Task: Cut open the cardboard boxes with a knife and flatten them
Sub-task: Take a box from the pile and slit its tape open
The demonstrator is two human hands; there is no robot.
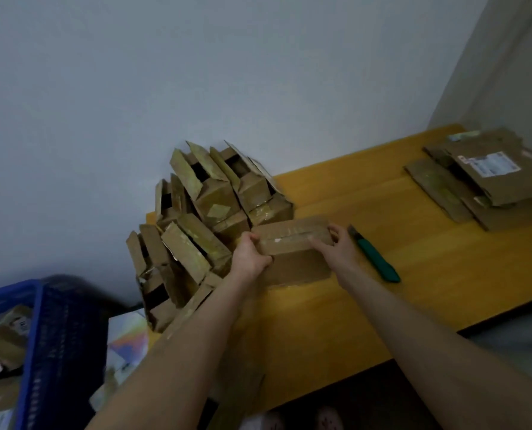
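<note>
A taped cardboard box (292, 243) stands on the yellow wooden table (413, 274) near its middle. My left hand (250, 256) grips the box's left end, thumb on top. My right hand (336, 246) holds the right end, fingers curled over the top edge. A green-handled utility knife (376, 256) lies on the table just right of my right hand, touched by neither hand. A heap of open cardboard boxes (196, 225) leans against the wall to the left of the held box.
Flattened cardboard pieces (482, 175) lie stacked at the table's far right. A blue plastic crate (50, 336) with more boxes stands at lower left beside the table. The wall runs behind the table; its front edge is at lower right.
</note>
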